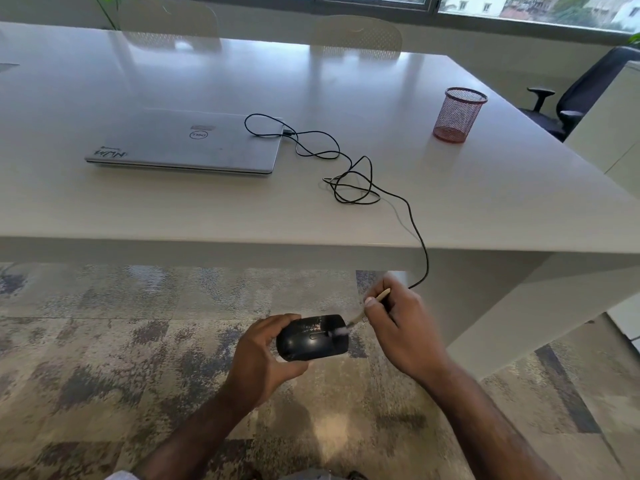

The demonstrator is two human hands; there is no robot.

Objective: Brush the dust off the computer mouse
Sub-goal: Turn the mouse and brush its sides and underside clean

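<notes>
A black wired computer mouse [311, 337] with pale dust specks on its top is held below the table's front edge by my left hand [263, 355], fingers wrapped around its rear. My right hand [398, 327] grips a small brush [360, 315] with a light wooden handle. Its blurred white bristles touch the mouse's front, near the scroll wheel. The mouse's black cable [353, 178] runs up over the table edge in loose loops to a closed silver laptop [187, 142].
The white table [485, 209] carries the laptop and a red mesh pen cup [459, 114] at the right. Pale chairs stand behind the table and a black office chair [585, 88] at far right. Patterned carpet [104, 341] lies under my hands.
</notes>
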